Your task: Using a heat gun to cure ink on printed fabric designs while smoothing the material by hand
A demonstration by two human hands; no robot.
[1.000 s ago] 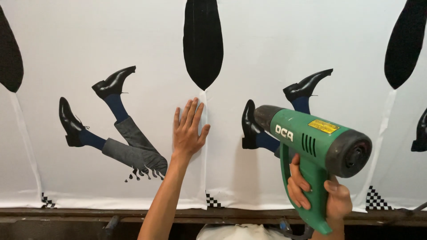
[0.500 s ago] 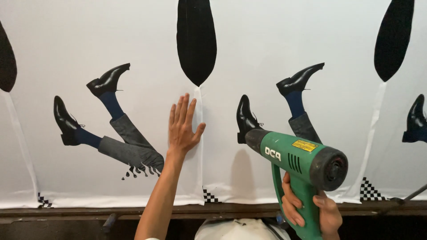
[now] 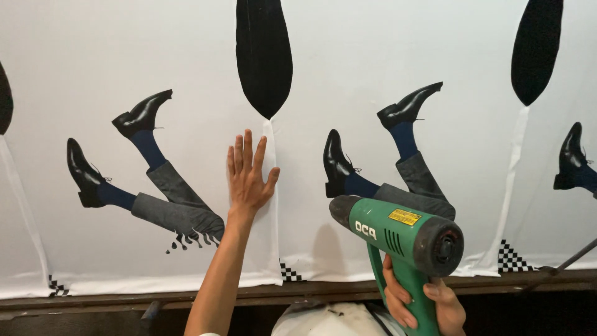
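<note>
Right hand [image 3: 425, 303] wrapped tight round the pistol handle of the green heat gun [image 3: 398, 233], fingers curled across the front of the grip, thumb side hidden. Gun sits low right, near the bottom edge of the printed vinyl sheet [image 3: 373, 56], nozzle aimed left and slightly up at the sheet beside the printed shoe-and-trouser-leg graphic [image 3: 385, 168].

Left hand [image 3: 249, 177] flat on the sheet, fingers spread, palm pressed along the vertical seam [image 3: 272, 205] below the black teardrop shape [image 3: 263, 56]. Holds nothing, just pressing.

Handling, my read:
- gun: rigid plastic body, looks moderately heavy, front-loaded; handle is the only sane hold, nozzle end likely hot.
- sheet: thin, soft, flexible; wrinkles show along the bottom edge above the dark rail [image 3: 124, 298]. Probably softens and stretches under heat, so press with a flat palm, don't pinch.

Same leg graphic repeats at left [image 3: 149, 180]; checker patches along the bottom edge.
</note>
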